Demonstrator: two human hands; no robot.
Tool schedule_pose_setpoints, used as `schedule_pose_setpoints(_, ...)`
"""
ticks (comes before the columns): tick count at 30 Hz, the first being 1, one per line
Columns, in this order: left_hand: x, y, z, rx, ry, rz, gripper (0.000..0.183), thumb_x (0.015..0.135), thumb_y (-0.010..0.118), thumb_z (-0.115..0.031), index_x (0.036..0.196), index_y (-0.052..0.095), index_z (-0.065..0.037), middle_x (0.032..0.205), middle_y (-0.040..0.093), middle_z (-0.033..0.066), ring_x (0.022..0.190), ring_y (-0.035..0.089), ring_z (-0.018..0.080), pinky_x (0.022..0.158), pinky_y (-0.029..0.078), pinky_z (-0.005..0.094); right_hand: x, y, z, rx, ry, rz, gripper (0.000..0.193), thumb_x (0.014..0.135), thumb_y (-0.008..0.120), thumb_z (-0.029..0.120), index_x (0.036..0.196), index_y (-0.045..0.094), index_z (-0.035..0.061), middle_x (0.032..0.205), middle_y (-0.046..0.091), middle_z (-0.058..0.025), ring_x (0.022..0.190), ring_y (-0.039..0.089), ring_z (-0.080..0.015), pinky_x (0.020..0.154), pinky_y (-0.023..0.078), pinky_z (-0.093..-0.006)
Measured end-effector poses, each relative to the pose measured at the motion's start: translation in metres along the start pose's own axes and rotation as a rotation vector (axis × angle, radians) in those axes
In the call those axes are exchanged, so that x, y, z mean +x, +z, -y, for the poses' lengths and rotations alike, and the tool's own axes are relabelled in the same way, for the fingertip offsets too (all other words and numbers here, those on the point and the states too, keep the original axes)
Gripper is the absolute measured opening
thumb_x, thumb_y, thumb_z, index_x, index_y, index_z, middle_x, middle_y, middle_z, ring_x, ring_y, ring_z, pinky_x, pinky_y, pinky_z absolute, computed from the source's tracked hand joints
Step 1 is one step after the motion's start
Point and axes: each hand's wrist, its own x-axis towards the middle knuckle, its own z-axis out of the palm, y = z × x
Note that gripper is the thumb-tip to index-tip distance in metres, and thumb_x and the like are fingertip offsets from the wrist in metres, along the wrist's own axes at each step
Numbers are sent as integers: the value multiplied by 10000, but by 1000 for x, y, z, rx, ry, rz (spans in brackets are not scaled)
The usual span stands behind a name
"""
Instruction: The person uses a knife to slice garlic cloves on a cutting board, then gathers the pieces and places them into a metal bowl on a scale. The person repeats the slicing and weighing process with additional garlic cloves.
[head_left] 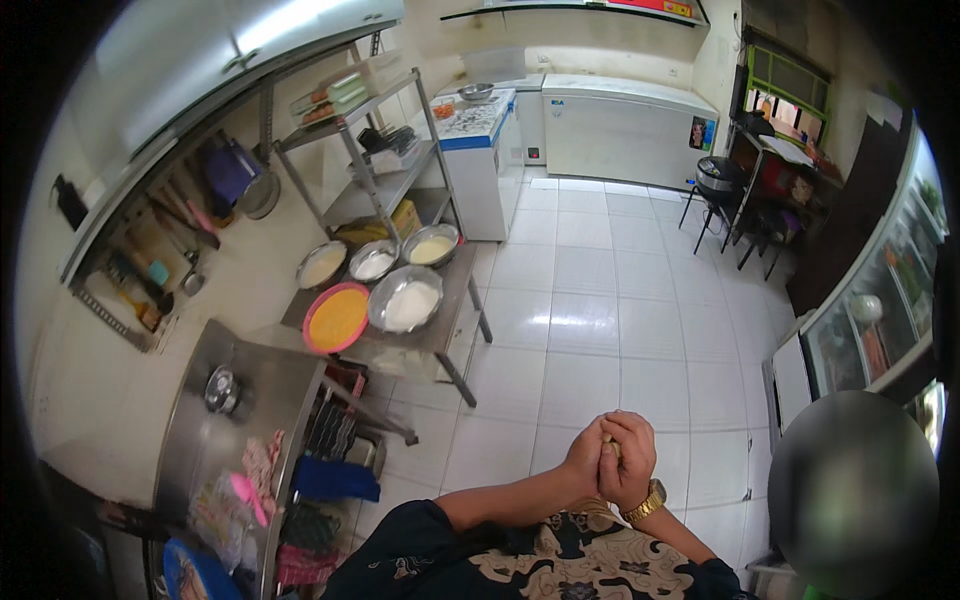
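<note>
Because both hands are closed together before the chest, little of what lies between them shows. Left hand (pixel 586 461) and right hand (pixel 632 468): clasped, fingers curled over one another, no gap between the palms visible. A small pale yellow lump (pixel 613 449) peeps out at the thumbs; its kind I cannot tell. Two-handed cupping probably serves to press it evenly and keep it from dropping. Gold watch (pixel 642 504) sits on the right wrist, apart from the palms.

Ahead and to the left, the steel table (pixel 457 302) carries a pink bowl (pixel 319 345) of orange-yellow matter and a large metal bowl (pixel 386 287) of white powder, set side by side at the near edge, presumably for easy reach. Three smaller bowls stand behind, near the metal rack (pixel 436 120).
</note>
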Motion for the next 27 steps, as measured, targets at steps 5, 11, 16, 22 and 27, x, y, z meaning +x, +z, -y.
schedule_pose_setpoints(5, 126, 51, -130, -50, 95, 48, 361, 1115, 404, -399, 1160, 606, -102, 1151, 662, 92, 1084, 664, 198, 945, 567, 373, 136, 58, -136, 95, -39, 79, 297, 858, 639, 61, 1138, 716, 2, 1199, 709, -200, 1126, 665, -415, 1011, 508, -520)
schedule_pose_setpoints(11, 254, -10, -284, -266, 442, 50, 356, 1091, 411, -403, 1218, 620, -144, 1198, 665, 93, 1138, 656, 230, 1005, 547, 408, 301, 189, -236, 286, -212, 348, 339, 820, 679, 86, 1153, 712, 32, 1209, 695, -163, 1136, 656, -388, 1014, 518, -502)
schedule_pose_setpoints(16, 337, 49, -438, -378, 508, -53, 269, 1092, 427, -340, 1155, 612, -154, 1103, 616, 60, 1062, 624, 212, 952, 528, 376, 415, 298, -355, 377, -287, 511, 362, 820, 683, 118, 1173, 706, 42, 1218, 692, -148, 1148, 651, -381, 1036, 508, -503)
schedule_pose_setpoints(22, 537, 77, -591, -246, 363, -35, 308, 1098, 403, -359, 1171, 615, -147, 1141, 634, 74, 1088, 635, 220, 974, 534, 386, 591, 346, -496, 198, -234, 451, 387, 821, 656, 120, 1191, 697, 13, 1228, 684, -189, 1143, 646, -412, 1035, 502, -510)
schedule_pose_setpoints(27, 699, 128, -693, -83, 193, -28, 333, 1104, 384, -370, 1161, 614, -136, 1142, 650, 75, 1084, 645, 212, 967, 546, 380, 697, 369, -618, 117, -26, 177, 294, 855, 636, 111, 1102, 738, -12, 1172, 698, -241, 1129, 652, -428, 1012, 514, -514)
